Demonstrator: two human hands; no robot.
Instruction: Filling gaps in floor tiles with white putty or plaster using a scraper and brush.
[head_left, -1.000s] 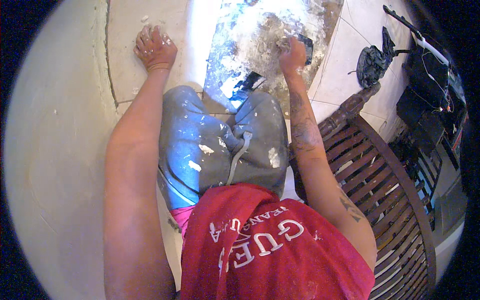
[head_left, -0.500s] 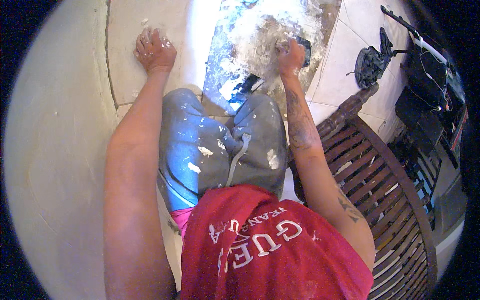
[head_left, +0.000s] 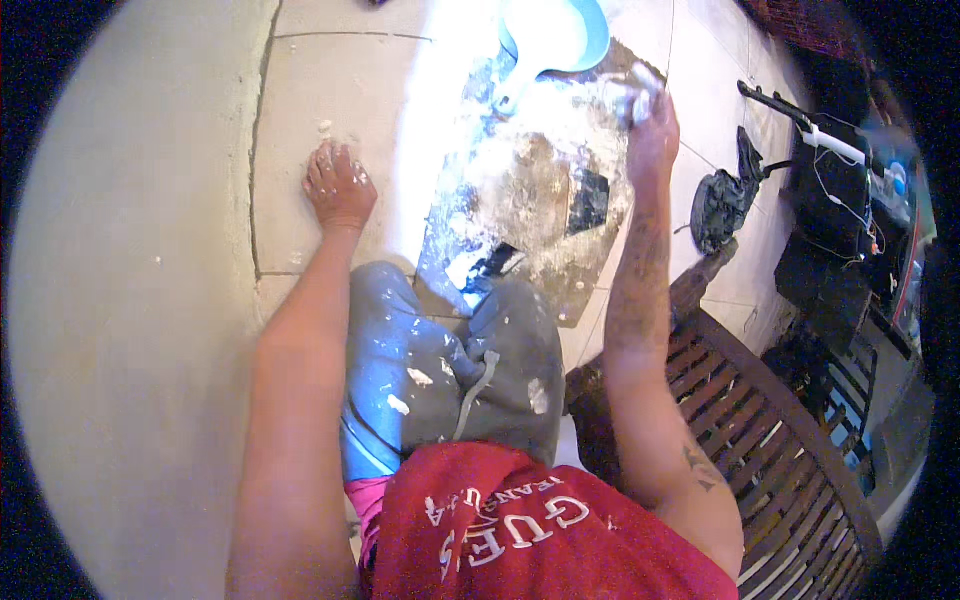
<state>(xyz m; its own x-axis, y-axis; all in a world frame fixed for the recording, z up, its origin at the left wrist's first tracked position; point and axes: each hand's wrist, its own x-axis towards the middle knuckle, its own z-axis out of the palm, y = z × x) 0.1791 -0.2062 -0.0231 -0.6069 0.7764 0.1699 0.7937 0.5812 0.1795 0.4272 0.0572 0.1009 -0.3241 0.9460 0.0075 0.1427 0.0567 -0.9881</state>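
Note:
My left hand (head_left: 340, 188) lies flat on the beige floor tile (head_left: 330, 90), fingers spread and flecked with white, holding nothing. My right hand (head_left: 652, 135) is raised over the far right edge of a flat sheet (head_left: 530, 190) caked with white and brown paste. Its fingers are closed around a small white-smeared object (head_left: 628, 95), too blurred to identify. A dark square patch (head_left: 588, 200) shows on the sheet just below that hand. A light blue basin (head_left: 560, 35) with white contents sits at the sheet's far end. My knees in paste-spotted grey trousers (head_left: 450, 380) touch the sheet's near edge.
A dark wooden slatted bench (head_left: 770, 440) stands close on my right. Beyond it lie a dark crumpled cloth (head_left: 722, 205), black cases and cables (head_left: 830, 200). A bare plastered surface (head_left: 110, 330) fills the left side.
The view has tilted up, bringing the blue basin into sight. My right hand has moved from beside the dark square to the sheet's far right edge. My left hand stays planted.

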